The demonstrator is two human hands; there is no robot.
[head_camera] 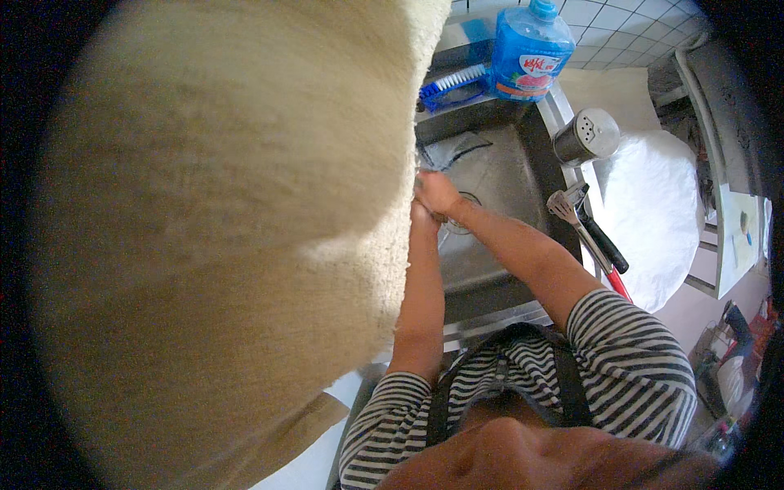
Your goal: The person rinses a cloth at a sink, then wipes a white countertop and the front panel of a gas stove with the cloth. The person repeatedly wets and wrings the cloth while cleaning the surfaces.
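Note:
Over a stainless steel sink (pixel 490 257), both my hands come together just above the drain (pixel 467 211). My right hand (pixel 436 191) is bent at the knuckles and lies against my left hand (pixel 425 211), covering much of it. A beige cloth (pixel 233 184) hangs very close to the camera and cuts off the fingers of both hands. Whether anything is held between them is hidden. Beyond the hands, a clear plastic-like piece with a dark edge (pixel 456 150) lies in the basin.
A blue detergent bottle (pixel 531 61) and a blue scrub brush with white bristles (pixel 456 79) stand at the sink's far edge. On the right rim are a metal shaker (pixel 587 136), a slotted turner (pixel 566 209) and a black-handled tool (pixel 603 245). A white covering (pixel 655 214) lies beyond.

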